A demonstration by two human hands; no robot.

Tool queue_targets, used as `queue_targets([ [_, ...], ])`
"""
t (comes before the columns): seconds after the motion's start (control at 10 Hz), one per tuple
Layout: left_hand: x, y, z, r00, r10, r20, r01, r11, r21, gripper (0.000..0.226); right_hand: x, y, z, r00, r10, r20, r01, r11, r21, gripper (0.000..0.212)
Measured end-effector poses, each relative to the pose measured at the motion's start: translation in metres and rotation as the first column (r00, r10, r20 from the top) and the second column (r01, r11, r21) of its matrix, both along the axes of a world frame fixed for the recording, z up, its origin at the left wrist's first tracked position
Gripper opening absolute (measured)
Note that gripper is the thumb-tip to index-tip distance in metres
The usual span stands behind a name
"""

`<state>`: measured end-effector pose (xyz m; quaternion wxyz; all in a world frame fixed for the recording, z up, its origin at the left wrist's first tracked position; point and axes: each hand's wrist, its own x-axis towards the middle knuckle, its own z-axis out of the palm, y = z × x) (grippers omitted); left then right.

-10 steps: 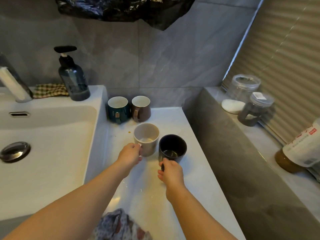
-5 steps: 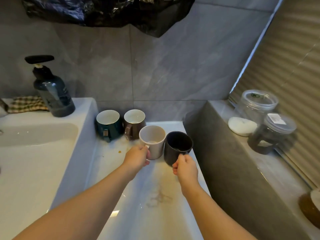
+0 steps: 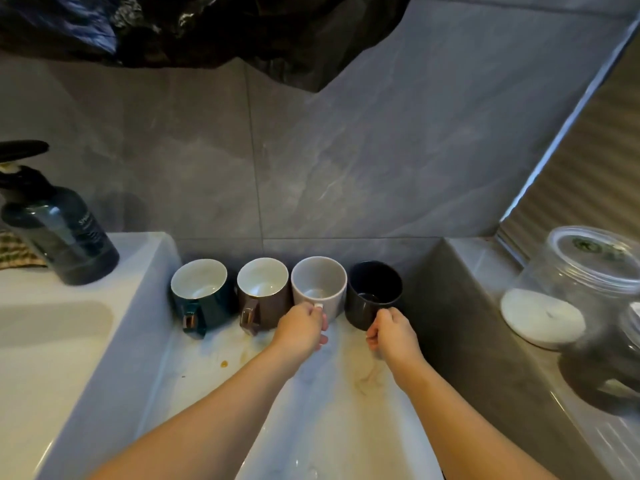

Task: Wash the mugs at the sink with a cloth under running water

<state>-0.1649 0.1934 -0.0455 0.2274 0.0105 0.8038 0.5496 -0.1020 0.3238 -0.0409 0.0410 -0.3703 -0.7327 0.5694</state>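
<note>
Along the back wall, mid-frame: four mugs stand upright in a tight row on the white table [image 3: 329, 393]. From left to right they are the teal mug [image 3: 199, 296], brown mug [image 3: 263, 292], grey mug [image 3: 320, 285] and black mug [image 3: 375, 292].
Left hand [image 3: 301, 327]: its grip is closed round the grey mug's handle, fingers curled.
Right hand [image 3: 391, 332]: its grip pinches the black mug at its near side, where the handle would sit; the handle itself is hidden.
Handles: the teal and brown mugs' handles point toward the person, probably so each mug lifts easily.
Sink [image 3: 52, 341]: at the lower left of the frame, beside the table and well apart from both held mugs. No tap or running water shows.
Cloth: a checked cloth [image 3: 14, 251] lies at the left edge behind the soap bottle [image 3: 59, 237], untouched.
Stage: washing looks not yet begun; the row reads as a queue for the sink.
Mess: a brown drip [image 3: 224, 364] marks the table in front of the teal mug.
</note>
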Motion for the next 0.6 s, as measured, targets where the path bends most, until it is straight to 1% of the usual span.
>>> queue_targets([
  [0.3,-0.004,0.004,-0.004,0.998,0.02,-0.06,-0.023,0.998,-0.059,0.028,-0.019,0.006,-0.004,0.999,0.001,-0.044,-0.005,0.995,-0.097,0.023],
  [0.4,-0.004,0.003,-0.005,0.997,0.034,-0.073,-0.04,0.995,-0.089,0.026,-0.02,0.004,-0.004,1.0,-0.004,-0.022,0.001,0.992,-0.126,0.016],
  [0.5,-0.004,0.002,-0.003,0.995,0.021,-0.093,-0.031,0.993,-0.117,0.03,-0.022,0.007,-0.004,0.999,-0.024,0.026,0.027,0.991,-0.133,0.015],
  [0.6,0.001,-0.003,0.007,0.99,-0.001,-0.143,-0.028,0.979,-0.2,0.036,-0.019,0.008,0.001,0.998,-0.04,0.054,0.047,0.99,-0.133,0.02],
])
